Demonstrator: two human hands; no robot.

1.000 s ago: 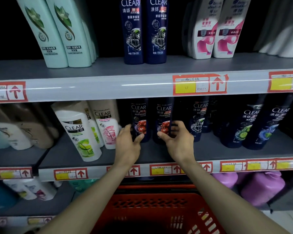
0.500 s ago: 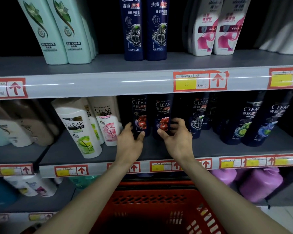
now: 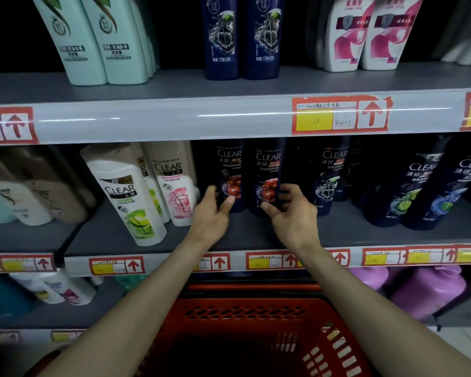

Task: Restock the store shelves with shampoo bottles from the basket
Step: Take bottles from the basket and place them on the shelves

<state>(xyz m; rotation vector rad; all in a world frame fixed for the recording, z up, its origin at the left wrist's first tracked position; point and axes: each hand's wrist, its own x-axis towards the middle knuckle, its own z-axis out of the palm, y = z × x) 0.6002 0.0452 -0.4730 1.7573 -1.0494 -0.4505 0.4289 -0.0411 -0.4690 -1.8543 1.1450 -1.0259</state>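
Two dark CLEAR shampoo bottles with red labels stand upright side by side on the middle shelf. My left hand grips the left dark bottle near its base, thumb on the front and fingers round its left side. My right hand grips the right dark bottle low down, thumb in front and fingers curled round its right side. The red basket sits below my forearms; its inside is dark and I see no bottles in it.
White CLEAR bottles lean to the left of my hands. More dark CLEAR bottles stand to the right. The upper shelf carries mint, navy and white-pink bottles. Purple jugs sit on the lower shelf.
Both hands and the two red-label bottles have stayed in place on the shelf. The view has tilted down slightly, so the shelves sit a little higher in frame.
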